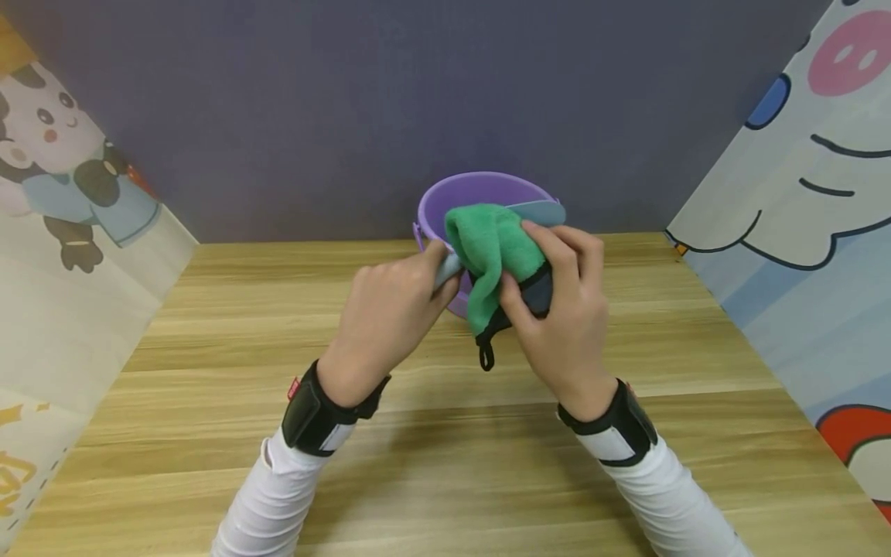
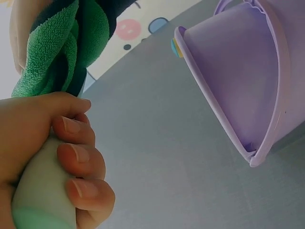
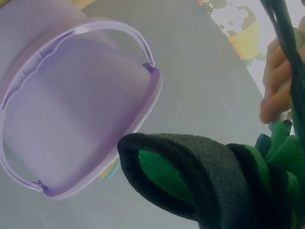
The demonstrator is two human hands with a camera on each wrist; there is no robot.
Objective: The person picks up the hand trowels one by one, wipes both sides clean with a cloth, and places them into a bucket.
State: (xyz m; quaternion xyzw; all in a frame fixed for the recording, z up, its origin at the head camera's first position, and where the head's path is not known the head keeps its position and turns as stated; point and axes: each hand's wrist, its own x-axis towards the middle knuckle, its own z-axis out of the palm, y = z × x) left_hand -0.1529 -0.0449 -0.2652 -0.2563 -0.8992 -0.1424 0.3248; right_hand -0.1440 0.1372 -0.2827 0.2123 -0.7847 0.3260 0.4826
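Note:
My left hand (image 1: 393, 305) grips the pale handle (image 2: 45, 183) of a long utensil, which has a mint-green end. Its flat, rounded grey-blue blade (image 1: 543, 212) reaches out to the right; its exact kind I cannot tell. A green and dark grey towel (image 1: 487, 236) with a black hanging loop is folded over the middle of the utensil. My right hand (image 1: 571, 309) pinches that towel between thumb and fingers. Behind and below both hands is a purple bucket (image 1: 480, 182), its front partly hidden by the towel. The bucket's handle (image 3: 114, 25) shows in the right wrist view.
A wood-grain tabletop (image 1: 209, 433) lies under the hands. Against its far edge rises a dark grey panel (image 1: 313, 116). Cartoon-printed walls (image 1: 800, 201) flank the left and right sides.

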